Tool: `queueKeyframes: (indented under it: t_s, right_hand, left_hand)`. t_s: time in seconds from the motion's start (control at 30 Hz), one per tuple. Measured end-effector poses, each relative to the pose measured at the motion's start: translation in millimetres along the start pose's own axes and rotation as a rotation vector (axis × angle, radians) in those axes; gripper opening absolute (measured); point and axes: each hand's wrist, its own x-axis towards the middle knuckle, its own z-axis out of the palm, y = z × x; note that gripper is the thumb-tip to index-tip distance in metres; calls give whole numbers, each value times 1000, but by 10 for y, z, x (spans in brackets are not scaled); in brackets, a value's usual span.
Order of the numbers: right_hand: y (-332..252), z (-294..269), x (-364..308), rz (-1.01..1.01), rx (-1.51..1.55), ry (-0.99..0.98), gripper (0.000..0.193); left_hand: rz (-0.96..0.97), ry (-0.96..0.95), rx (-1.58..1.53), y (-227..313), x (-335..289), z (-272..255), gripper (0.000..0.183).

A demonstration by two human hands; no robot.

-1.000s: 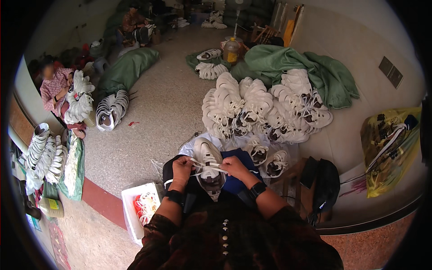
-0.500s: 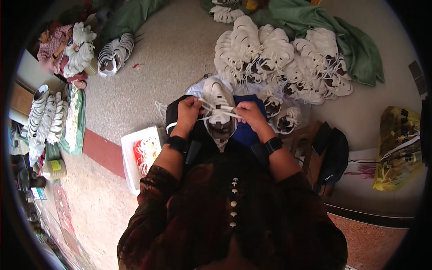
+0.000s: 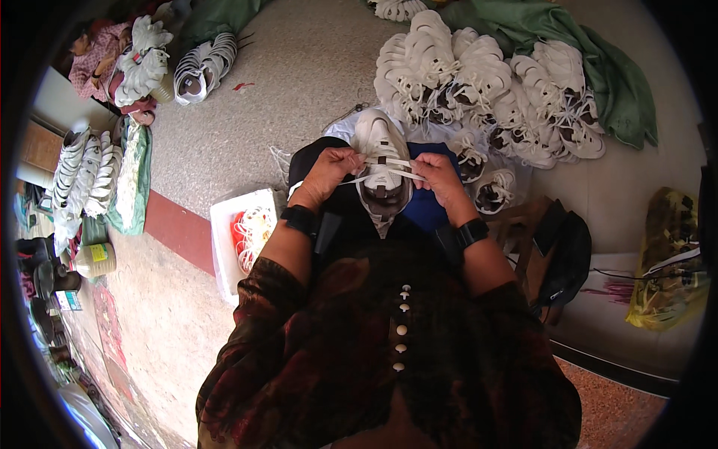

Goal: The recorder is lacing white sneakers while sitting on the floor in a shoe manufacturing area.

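Note:
On my lap lies a white shoe [image 3: 380, 135], its toe pointing away from me and its dark-lined opening toward me. White shoelaces [image 3: 389, 173] run across its tongue. My left hand [image 3: 336, 168], at the shoe's left side, pinches a lace between thumb and fingers. On the right side, my right hand [image 3: 436, 173] is closed on lace as well, with a strand stretched between the two hands. Dark and blue cloth [image 3: 431, 206] lies under the shoe and beside it.
Heaped white shoes [image 3: 486, 86] and a green sack [image 3: 598, 75] lie beyond, ahead and right. To my left stands a white box [image 3: 224, 224] holding white laces [image 3: 254, 232]. A wooden stool [image 3: 516, 224] is at my right. Another person [image 3: 101, 63] sits far left among shoes.
Both hands have drawn the laces into flatter, tauter strands across the shoe. The whole scene has shifted slightly in the picture as the head moved.

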Motion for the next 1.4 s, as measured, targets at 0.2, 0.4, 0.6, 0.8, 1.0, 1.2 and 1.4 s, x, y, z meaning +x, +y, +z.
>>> queueKeyframes:
  t_s: [0.2,0.4,0.6,0.8,1.0,1.2,1.4]
  right_hand:
    - [-23,48,29,-8,101,80,15]
    - [-66,48,2,1,201,155,3]
    - [-84,-67,-92,-75,365,131,11]
    - [-61,-72,-131,-50,408,83,11]
    - [-43,-112,-161,-24,389,84,13]
    - [-83,-798,-347,-220,635,241,13]
    - [23,-1209,-535,-188,420,331,10]
  left_hand:
    - [-54,195,64,-114,100,53,18]
    - [68,289,831,6,73,140,20]
    - [-71,200,1032,362,-135,262,52]
    - [24,160,1156,363,-252,321,65]
    - [-51,155,856,267,-292,153,60]
    - [-114,162,515,578,-537,-407,44]
    - [-270,112,376,385,-774,-609,24]
